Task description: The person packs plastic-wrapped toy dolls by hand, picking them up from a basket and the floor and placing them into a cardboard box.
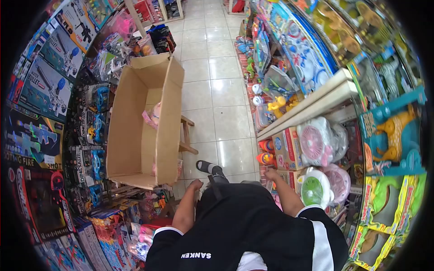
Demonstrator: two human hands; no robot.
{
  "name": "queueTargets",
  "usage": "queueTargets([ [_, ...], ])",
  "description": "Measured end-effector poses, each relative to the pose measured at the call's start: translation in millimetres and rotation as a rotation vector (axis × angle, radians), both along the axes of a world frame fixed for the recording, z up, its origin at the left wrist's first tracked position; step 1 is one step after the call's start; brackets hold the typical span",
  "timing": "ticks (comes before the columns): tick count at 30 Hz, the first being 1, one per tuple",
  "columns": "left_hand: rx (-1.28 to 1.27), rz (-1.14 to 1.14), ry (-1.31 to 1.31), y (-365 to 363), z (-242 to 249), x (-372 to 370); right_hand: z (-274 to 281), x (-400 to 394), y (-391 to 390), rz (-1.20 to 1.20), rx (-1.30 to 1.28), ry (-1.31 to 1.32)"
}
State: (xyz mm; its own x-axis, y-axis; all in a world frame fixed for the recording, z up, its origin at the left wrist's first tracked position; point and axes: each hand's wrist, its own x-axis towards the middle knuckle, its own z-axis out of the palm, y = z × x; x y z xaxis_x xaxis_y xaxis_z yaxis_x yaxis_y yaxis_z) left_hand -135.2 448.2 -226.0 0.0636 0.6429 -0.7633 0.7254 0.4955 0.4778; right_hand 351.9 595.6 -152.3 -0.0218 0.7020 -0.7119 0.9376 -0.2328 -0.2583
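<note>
Cardboard box [135, 131]: ahead-left, above wooden stool [186, 147]; opening faces up, long axis along the aisle. Left hand [195, 184] and right hand [271, 175]: fingers curled; grasp cannot be determined. Legible: "SANKEN" on shirt [217, 226]; "WATER BULLET" on carton [45, 88].

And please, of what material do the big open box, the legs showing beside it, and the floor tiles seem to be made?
Open box: most likely corrugated cardboard, matte; plain brown walls with slightly worn edges.
Legs: probably wood, dull finish; brown, squared bars.
Floor tiles: glossy, perhaps ceramic or porcelain; thin joint lines and bright reflections, though the look cannot settle which.
</note>
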Motion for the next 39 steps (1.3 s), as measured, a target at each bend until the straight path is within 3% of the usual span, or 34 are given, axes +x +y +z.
queueTargets([
  [2,0.007,-0.015,-0.027,-18.5,8.1,26.7,48.8,-11.4,-22.1,-0.104,0.023,0.122],
  [3,-0.094,0.205,-0.094,-26.8,11.6,43.3,66.1,-10.6,-31.2,-0.201,0.046,0.242],
  [4,-0.197,0.426,-0.160,-37.8,18.8,60.1,49.5,-2.8,-44.5,-0.434,-0.055,0.428],
  [7,-0.130,0.394,-0.160,-76.2,44.9,110.5,40.3,25.8,-78.5,-0.330,-0.142,0.368],
  [8,0.061,0.490,-0.002,-100.5,31.8,130.3,30.5,38.3,-92.2,-0.334,-0.143,0.376],
  [11,0.211,0.584,0.026,-150.1,45.1,157.0,8.1,74.0,-144.5,-0.306,-0.254,0.284],
  [12,0.304,0.680,0.065,-160.4,84.9,170.9,16.3,82.3,-156.6,-0.295,-0.327,0.264],
  [13,0.317,0.681,0.067,-167.3,85.0,171.9,22.7,88.2,-167.4,-0.284,-0.399,0.244],
  [15,0.168,0.843,-0.034,-208.0,70.2,169.1,24.1,104.4,-197.6,-0.248,-0.306,0.187],
  [16,0.171,0.857,-0.024,-243.8,54.2,167.2,23.1,109.6,-218.9,-0.209,-0.227,0.128],
  [18,-0.035,0.642,-0.050,-280.4,37.3,163.7,20.9,110.7,-232.2,-0.180,-0.233,0.131],
  [22,-0.190,0.824,-0.050,-335.0,35.6,187.0,12.1,107.0,-243.3,-0.114,-0.232,0.120],
  [25,-0.132,0.777,-0.164,-374.9,23.3,198.6,6.4,101.9,-264.6,-0.059,-0.241,0.093],
  [26,-0.204,0.945,-0.225,-377.9,59.4,213.8,4.5,99.8,-272.8,-0.037,-0.245,0.081],
  [27,-0.206,0.966,-0.236,-386.3,62.0,220.1,3.9,96.4,-281.9,-0.013,-0.250,0.069],
  [30,-0.086,0.718,-0.229,-427.3,69.2,227.6,30.9,69.9,-308.5,0.073,-0.182,0.048],
  [32,0.023,0.730,-0.245,-474.7,48.7,228.3,55.6,45.2,-334.7,0.092,-0.049,0.088],
  [33,0.139,0.715,-0.250,-499.1,34.8,230.7,38.0,47.3,-349.6,0.122,-0.060,0.074],
  [35,0.088,0.816,-0.295,-548.0,6.1,219.7,-18.1,52.7,-368.0,-0.093,-0.174,0.279],
  [37,-0.016,0.949,-0.383,-599.8,-14.1,212.6,30.5,18.8,-397.6,-0.019,-0.192,0.195],
  [38,0.017,0.982,-0.252,-620.2,15.5,206.7,50.0,8.1,-413.2,0.036,-0.206,0.119],
  [39,0.008,0.996,-0.257,-652.2,0.1,203.2,48.3,8.2,-425.5,0.048,-0.214,0.109],
])
